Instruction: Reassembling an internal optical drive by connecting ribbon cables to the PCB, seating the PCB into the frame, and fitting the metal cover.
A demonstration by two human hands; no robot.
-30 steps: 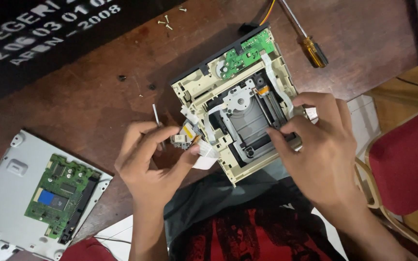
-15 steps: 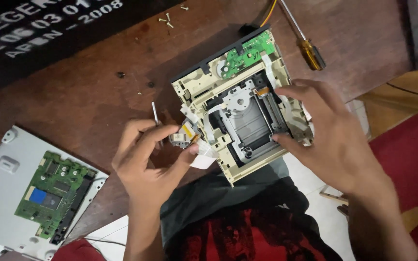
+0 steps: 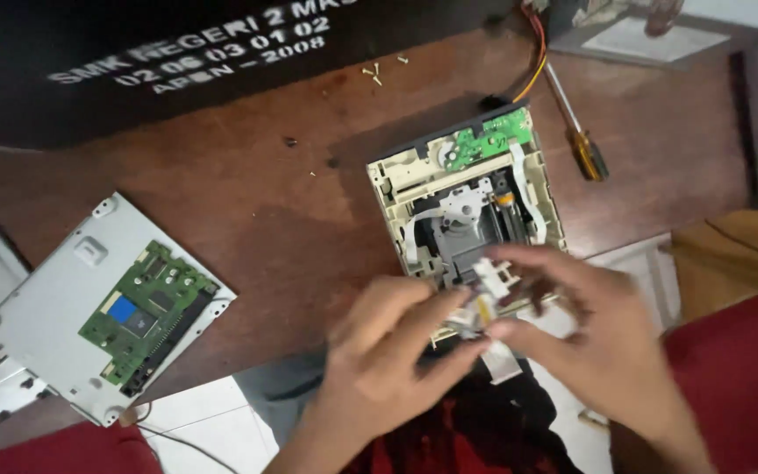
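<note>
**While you're pinching that tiny part, watch the ribbon**

While you're holding the small white-and-yellow part (image 3: 482, 303) over the near edge of the opened drive (image 3: 467, 211), fingertips of your left hand (image 3: 379, 364) and right hand (image 3: 594, 351) are both closing on it. Tugging could be tearing the white ribbon (image 3: 504, 362) just below your fingers. Motion blur is hiding exactly how you're gripping it, honestly.

The right hand (image 3: 598, 342) is off the drive frame (image 3: 467, 211) now and meets the left hand (image 3: 388, 351) near the frame's front edge; both, blurred, seem to pinch a small white part (image 3: 484, 294) between their fingers.
</note>
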